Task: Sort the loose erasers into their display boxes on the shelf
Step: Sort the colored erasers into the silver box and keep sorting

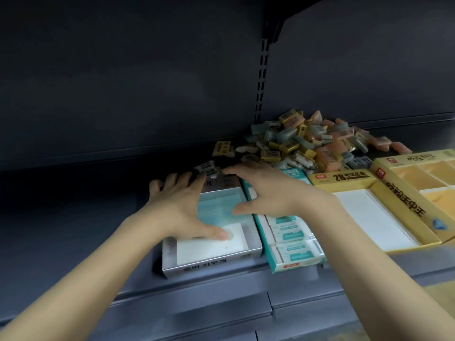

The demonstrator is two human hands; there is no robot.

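- Reaching over the front edge of the dark grey metal shelf (73,217), with both bare hands spread above the silver-grey cardboard display box (211,263) at the left end of the row of boxes.
- Left hand (182,207): fingers splayed and nearly straight over the far left corner of that box, thumb laid down on the pale teal and white inside, seemingly to steady or square it; nothing gripped.
- Right hand (268,190): also wide open, fingertips stretched toward the box's far edge where a few small dark-wrapped erasers (206,168) lie, thumb hanging over the teal lining; holding nothing, probably poised to rake those strays in.
- Heaped at the back of the shelf, against the rear panel: the loose pile of small yellow, grey, teal and pink wrapped erasers (307,143), unsorted and well behind the boxes.
- Just beside the silver box, touching on its right: a teal-and-white cardboard box (288,264), already packed with rows of matching erasers.
- Further right along the front edge: a yellow "2B" cardboard tray (344,179), white floor bare, and a yellow compartmented box (403,205).
- Judged early: most stock lies in the pile.
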